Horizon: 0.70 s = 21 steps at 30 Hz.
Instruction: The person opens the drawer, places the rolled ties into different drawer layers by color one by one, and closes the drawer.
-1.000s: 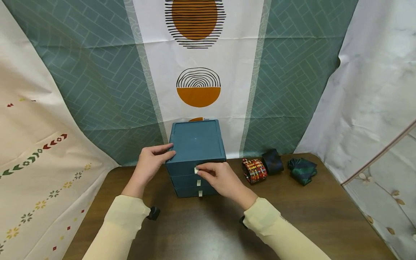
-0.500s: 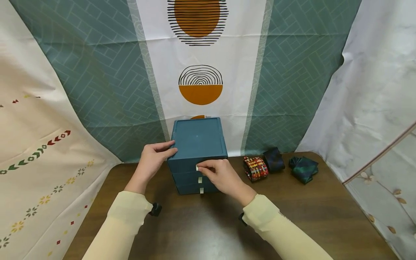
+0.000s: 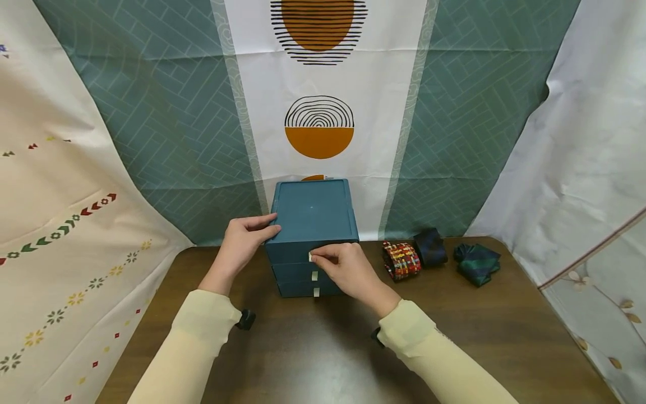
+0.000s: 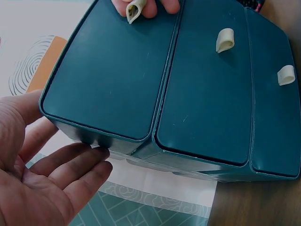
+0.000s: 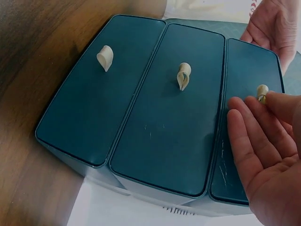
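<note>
"On the brown table point(image 3: 303, 359), what stands at the back?"

"A blue drawer unit point(image 3: 313, 210), its top drawer point(image 4: 106, 70) looking closed."

"And the hands?"

"The left hand point(image 3: 239, 244) rests fairly straight-fingered against the unit's upper left edge, how firmly I can't tell; the right hand point(image 3: 353, 269) pinches the drawer's pale tab point(image 5: 262, 88)."

"What might go wrong?"

"A hard pull could drag the whole unit forward if the bracing is light, or the little tab could slip free."
</note>
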Motion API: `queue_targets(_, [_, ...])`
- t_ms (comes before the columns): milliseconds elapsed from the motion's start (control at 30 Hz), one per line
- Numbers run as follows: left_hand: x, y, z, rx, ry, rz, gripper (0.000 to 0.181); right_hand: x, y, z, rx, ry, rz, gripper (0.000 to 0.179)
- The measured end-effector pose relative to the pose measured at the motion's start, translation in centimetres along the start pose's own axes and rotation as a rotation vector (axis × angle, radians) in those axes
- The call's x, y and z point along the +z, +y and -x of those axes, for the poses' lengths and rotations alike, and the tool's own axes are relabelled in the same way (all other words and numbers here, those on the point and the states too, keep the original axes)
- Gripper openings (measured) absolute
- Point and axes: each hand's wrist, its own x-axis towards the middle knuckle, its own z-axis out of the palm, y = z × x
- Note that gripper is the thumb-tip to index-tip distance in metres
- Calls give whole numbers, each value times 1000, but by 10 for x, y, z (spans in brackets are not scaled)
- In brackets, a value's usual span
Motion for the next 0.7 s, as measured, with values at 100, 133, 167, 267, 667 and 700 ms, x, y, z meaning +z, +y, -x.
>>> queue_targets(100, [0, 11, 5, 3, -13, 8, 47, -1, 0, 0, 0, 5, 3, 20])
queue_targets(133, [0, 12, 6, 5, -16, 7, 47, -1, 0, 0, -2, 5, 3, 20])
queue_targets(167, [0, 13, 7, 5, -17, 4, 47, -1, -1, 0, -5, 5, 3, 20])
queue_targets(267, [0, 13, 8, 3, -14, -4, 47, -1, -2, 0, -17, 2, 4, 20])
queue_targets(667, [1, 10, 6, -1, -7, -8, 46, 2, -2, 5, -23, 10, 2, 19])
queue_targets(700, [1, 10, 6, -1, -7, -8, 46, 2, -2, 5, -24, 12, 2, 19])
